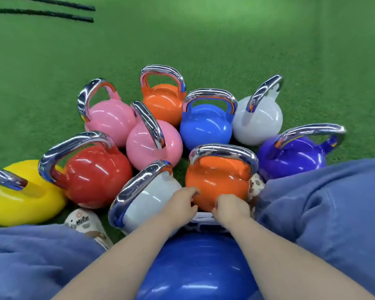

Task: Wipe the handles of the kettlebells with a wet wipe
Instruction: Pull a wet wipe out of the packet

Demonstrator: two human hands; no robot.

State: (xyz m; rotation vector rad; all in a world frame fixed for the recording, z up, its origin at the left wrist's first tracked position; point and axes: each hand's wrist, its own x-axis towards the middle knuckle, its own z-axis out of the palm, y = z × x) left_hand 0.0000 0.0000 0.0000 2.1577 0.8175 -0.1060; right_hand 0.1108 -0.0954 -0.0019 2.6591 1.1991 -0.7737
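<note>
A seated person in blue trousers [325, 204] reaches both bare arms down toward a cluster of kettlebells on green turf [204, 46]. The left hand [179, 205] and right hand [231, 207] meet at 6 o'clock of the group, fingers curled over a white pack [204, 218] wedged between the near orange kettlebell [217, 182] and a blue ball-shaped weight [197, 267] below; whether either hand actually grips it cannot be told. No loose wipe is visible. The left fingertips touch the orange bell's lower side. Its chrome handle [223, 153] stands upright. Just beside it at 9 o'clock sits a grey kettlebell [152, 195], then a red one [97, 176] and a yellow one [24, 198]. Two pink bells [152, 146] [108, 118], another orange [164, 100], a blue [206, 126], a second grey [258, 122] and a purple [290, 156] fill the 10 to 2 o'clock arc. Patterned shoes [87, 224] show at either side. Two black ropes [52, 10] lie at 11 o'clock.
</note>
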